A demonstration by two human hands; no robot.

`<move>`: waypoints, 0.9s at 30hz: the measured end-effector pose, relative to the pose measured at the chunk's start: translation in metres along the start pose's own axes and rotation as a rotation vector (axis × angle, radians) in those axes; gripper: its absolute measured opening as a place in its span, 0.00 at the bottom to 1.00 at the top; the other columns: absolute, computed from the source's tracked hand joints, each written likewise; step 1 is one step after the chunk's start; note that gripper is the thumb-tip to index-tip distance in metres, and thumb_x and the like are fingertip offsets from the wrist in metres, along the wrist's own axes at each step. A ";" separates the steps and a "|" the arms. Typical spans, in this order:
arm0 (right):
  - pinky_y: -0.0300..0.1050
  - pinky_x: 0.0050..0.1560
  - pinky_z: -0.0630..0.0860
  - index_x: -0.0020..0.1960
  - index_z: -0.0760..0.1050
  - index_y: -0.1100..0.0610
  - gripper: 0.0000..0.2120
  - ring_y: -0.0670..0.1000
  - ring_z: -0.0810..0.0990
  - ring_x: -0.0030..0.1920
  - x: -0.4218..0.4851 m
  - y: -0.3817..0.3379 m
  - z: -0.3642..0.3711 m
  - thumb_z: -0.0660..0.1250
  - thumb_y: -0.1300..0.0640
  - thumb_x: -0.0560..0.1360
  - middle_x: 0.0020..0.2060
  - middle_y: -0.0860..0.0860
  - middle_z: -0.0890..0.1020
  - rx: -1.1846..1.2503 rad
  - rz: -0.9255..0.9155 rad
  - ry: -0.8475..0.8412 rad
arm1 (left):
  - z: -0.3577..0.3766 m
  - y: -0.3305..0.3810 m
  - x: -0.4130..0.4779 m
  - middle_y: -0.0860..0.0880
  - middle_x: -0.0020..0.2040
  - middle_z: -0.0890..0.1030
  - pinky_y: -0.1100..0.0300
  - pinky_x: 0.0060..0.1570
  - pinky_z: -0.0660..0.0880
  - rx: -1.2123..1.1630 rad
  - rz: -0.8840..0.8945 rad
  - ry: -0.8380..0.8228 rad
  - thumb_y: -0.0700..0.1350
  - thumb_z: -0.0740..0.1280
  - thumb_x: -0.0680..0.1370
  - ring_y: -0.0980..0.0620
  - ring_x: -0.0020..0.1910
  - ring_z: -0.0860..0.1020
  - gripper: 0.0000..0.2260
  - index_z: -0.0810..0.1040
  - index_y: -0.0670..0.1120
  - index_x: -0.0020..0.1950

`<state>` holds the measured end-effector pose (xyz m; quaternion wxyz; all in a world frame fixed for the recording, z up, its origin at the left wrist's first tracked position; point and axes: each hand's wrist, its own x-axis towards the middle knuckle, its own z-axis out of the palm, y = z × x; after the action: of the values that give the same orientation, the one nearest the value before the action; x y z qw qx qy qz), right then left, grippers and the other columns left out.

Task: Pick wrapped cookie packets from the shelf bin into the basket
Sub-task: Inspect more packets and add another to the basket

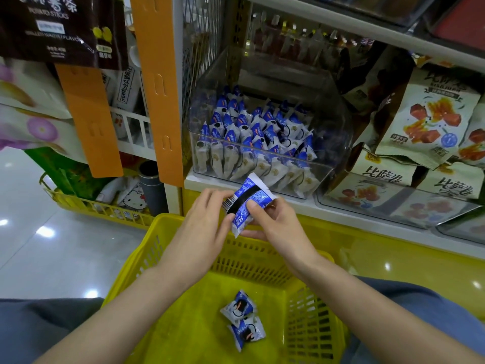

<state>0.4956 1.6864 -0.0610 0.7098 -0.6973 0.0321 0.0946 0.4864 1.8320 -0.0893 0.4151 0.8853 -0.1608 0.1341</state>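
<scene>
Packet: your left hand (207, 219) and right hand (273, 222) both pinch one crinkly blue-and-white packet (248, 202) above the basket.
Basket: yellow slotted plastic (147, 258); two packets (242, 320) lie inside.
Bin: clear plastic (338, 143), packed with upright packets.

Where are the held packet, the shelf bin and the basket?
held packet (248, 189): head view, blue wrapper above the black band.
shelf bin (336, 127): head view, clear right wall.
basket (183, 324): head view, bare yellow floor.

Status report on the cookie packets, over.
Left hand and right hand hold one packet over the basket. Two packets inside. Shelf bin stocked; nothing blocking.
</scene>
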 end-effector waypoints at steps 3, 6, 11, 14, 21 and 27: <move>0.37 0.34 0.79 0.56 0.69 0.62 0.10 0.43 0.82 0.37 -0.001 0.000 0.000 0.63 0.60 0.77 0.46 0.52 0.81 0.017 0.001 -0.027 | -0.002 0.003 0.001 0.58 0.54 0.70 0.73 0.52 0.66 -0.035 0.023 0.006 0.49 0.59 0.79 0.65 0.54 0.69 0.12 0.70 0.51 0.62; 0.38 0.35 0.80 0.51 0.69 0.58 0.06 0.42 0.82 0.36 -0.001 0.001 0.000 0.64 0.62 0.76 0.45 0.51 0.80 -0.007 -0.013 -0.070 | -0.004 0.002 0.003 0.58 0.49 0.74 0.73 0.49 0.68 -0.155 -0.036 0.039 0.53 0.63 0.75 0.63 0.51 0.72 0.09 0.73 0.51 0.53; 0.40 0.37 0.81 0.52 0.67 0.53 0.07 0.45 0.83 0.39 -0.001 0.003 -0.002 0.63 0.62 0.76 0.47 0.50 0.80 -0.084 -0.057 -0.121 | -0.006 -0.002 0.008 0.60 0.48 0.75 0.75 0.46 0.69 -0.174 -0.031 0.016 0.46 0.69 0.73 0.63 0.49 0.74 0.09 0.73 0.53 0.50; 0.41 0.36 0.81 0.49 0.68 0.53 0.04 0.45 0.83 0.38 -0.002 0.006 -0.003 0.62 0.60 0.77 0.45 0.51 0.80 -0.070 -0.061 -0.107 | -0.009 -0.003 0.008 0.62 0.47 0.74 0.72 0.46 0.71 -0.091 0.010 -0.029 0.44 0.68 0.74 0.64 0.48 0.74 0.08 0.74 0.51 0.52; 0.47 0.39 0.82 0.49 0.68 0.54 0.05 0.49 0.83 0.41 -0.006 0.017 0.000 0.63 0.56 0.77 0.42 0.49 0.81 -0.366 -0.153 -0.110 | -0.010 0.006 0.001 0.48 0.52 0.78 0.50 0.38 0.75 0.203 -0.003 -0.073 0.44 0.59 0.78 0.45 0.43 0.79 0.10 0.70 0.46 0.59; 0.51 0.42 0.80 0.53 0.66 0.54 0.10 0.47 0.82 0.43 -0.011 0.016 0.001 0.62 0.50 0.77 0.44 0.49 0.82 -0.602 -0.278 -0.162 | -0.016 0.009 0.004 0.44 0.38 0.80 0.54 0.25 0.70 0.353 0.099 -0.064 0.43 0.63 0.78 0.43 0.31 0.78 0.06 0.74 0.40 0.49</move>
<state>0.4823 1.6865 -0.0746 0.4787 -0.8633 -0.1491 0.0575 0.4846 1.8388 -0.0717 0.2409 0.9393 -0.1913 0.1522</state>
